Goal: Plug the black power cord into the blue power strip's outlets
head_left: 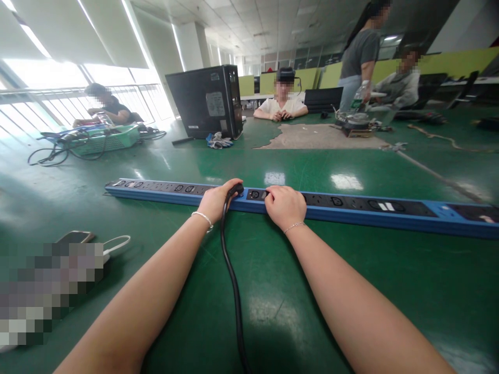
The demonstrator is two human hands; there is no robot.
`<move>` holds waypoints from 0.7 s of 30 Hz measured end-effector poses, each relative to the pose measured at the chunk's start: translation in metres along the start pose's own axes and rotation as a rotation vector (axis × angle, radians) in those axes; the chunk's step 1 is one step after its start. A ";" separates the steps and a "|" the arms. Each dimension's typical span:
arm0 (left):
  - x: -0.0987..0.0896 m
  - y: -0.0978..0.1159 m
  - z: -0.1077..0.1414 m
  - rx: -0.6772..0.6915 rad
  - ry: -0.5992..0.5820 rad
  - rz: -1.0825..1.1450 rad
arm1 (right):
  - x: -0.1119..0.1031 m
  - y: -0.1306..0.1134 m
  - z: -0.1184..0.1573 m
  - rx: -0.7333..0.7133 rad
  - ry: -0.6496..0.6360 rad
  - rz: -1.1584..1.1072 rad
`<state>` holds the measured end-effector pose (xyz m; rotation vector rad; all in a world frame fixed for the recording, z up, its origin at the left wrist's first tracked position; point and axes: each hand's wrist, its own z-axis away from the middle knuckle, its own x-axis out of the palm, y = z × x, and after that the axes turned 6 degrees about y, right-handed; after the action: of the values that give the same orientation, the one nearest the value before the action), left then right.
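A long blue power strip (335,214) with black sockets lies crosswise on the green surface in front of me. My left hand (218,200) is closed around a black power plug (236,188) at the middle of the strip. From this plug a thick black cable (233,275) runs down toward me. How far the plug sits in a socket I cannot see. To its right, my right hand (286,205) is closed over the strip with its fingers curled, and a socket (255,195) shows between the hands. The undersides of my fingers are hidden.
A black computer case (205,104) stands behind the strip, with gloves (219,140) beside it. Left of it is a green basket (113,141) with cables. A phone (76,237) lies at the left. Across the surface sits a person (286,106); several other people are farther back.
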<state>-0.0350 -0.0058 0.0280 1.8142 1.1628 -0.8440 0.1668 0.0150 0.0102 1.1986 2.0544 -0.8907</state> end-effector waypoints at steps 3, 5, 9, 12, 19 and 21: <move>-0.002 0.003 -0.001 0.004 -0.028 -0.033 | 0.000 0.000 0.000 -0.006 -0.008 0.005; -0.003 0.006 -0.001 0.005 -0.048 -0.053 | 0.000 0.000 0.000 -0.010 -0.017 0.012; -0.003 0.011 0.000 0.030 -0.064 -0.086 | 0.000 0.000 0.000 -0.006 -0.010 0.012; -0.002 0.012 0.001 0.031 -0.062 -0.113 | 0.000 0.000 0.000 -0.007 0.002 -0.002; 0.002 0.012 0.008 0.058 0.008 -0.155 | 0.000 0.002 0.001 -0.030 0.007 0.000; 0.001 0.013 0.008 0.056 0.003 -0.171 | -0.001 0.001 0.001 -0.033 0.000 0.003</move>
<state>-0.0238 -0.0159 0.0268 1.7799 1.3219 -0.9809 0.1686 0.0143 0.0100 1.1835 2.0592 -0.8525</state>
